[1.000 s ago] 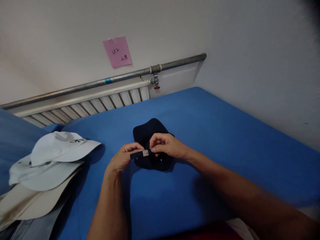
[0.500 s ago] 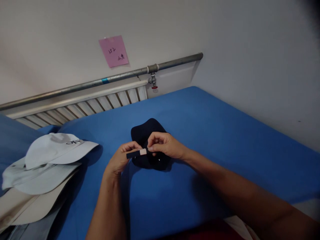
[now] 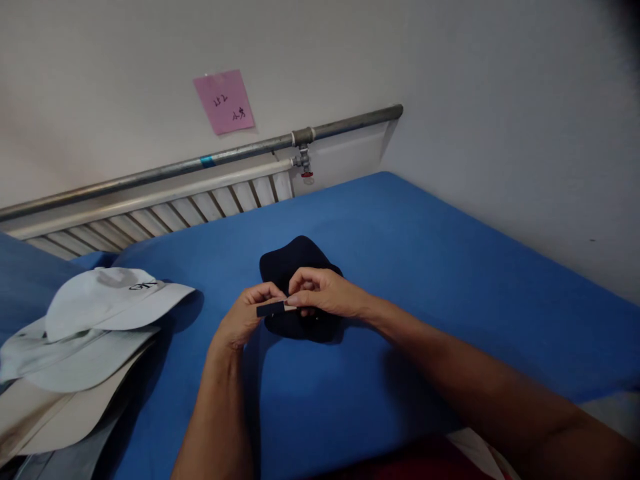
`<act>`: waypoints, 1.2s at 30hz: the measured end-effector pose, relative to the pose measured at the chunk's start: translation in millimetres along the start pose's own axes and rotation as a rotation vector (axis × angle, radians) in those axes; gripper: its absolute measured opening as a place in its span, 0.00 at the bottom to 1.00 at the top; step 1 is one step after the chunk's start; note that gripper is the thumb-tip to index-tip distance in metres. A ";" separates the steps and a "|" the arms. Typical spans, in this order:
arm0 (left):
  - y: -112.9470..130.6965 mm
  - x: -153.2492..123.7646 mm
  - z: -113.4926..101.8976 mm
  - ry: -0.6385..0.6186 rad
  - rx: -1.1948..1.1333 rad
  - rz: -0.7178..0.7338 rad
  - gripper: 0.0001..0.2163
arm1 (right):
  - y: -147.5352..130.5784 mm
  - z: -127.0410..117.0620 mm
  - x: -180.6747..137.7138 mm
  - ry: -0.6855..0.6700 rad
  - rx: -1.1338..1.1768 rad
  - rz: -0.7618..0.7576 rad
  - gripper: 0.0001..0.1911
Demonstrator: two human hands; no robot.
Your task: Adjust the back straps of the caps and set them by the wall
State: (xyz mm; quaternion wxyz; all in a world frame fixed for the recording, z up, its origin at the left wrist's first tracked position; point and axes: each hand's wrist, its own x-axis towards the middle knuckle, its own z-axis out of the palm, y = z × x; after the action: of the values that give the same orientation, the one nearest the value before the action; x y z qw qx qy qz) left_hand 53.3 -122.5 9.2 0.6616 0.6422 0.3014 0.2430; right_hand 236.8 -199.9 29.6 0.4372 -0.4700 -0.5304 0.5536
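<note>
Head view, dark cap [image 3: 287, 260], pink note [image 3: 225, 102] "252"

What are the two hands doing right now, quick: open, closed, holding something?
Left hand: closed, holding the strap of the dark cap.
Right hand: closed, pinching the same strap.

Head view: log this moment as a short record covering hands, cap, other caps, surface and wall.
Left hand: at the dark strap, grip partly hidden
Right hand: pinching the strap by its pale patch
Cap in hand: dark cap, under and behind the hands
Other caps: pile at left, white cap with dark lettering on top, beige cap lower
Surface: blue cover
Wall: pink note, above metal pipe and radiator
</note>
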 end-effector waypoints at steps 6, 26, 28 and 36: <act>5.5 -2.9 -0.1 0.019 -0.032 0.002 0.08 | 1.7 -3.6 1.5 -0.011 -0.097 0.054 0.13; 11.1 -11.8 -7.7 -0.102 -0.010 0.015 0.08 | 9.5 -2.5 3.9 -0.096 -0.075 0.089 0.13; 11.4 -11.9 -7.3 -0.093 -0.021 0.018 0.08 | 10.4 -1.9 4.3 -0.094 -0.055 0.088 0.12; 12.1 -9.3 -5.9 -0.061 0.080 -0.017 0.10 | 14.7 2.7 4.8 -0.037 -0.021 -0.003 0.09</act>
State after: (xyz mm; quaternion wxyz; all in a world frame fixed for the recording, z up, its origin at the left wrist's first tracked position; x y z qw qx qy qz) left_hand 43.4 -124.2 22.1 0.6464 0.6726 0.2958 0.2055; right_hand 233.5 -196.5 14.7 0.4232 -0.4635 -0.5449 0.5560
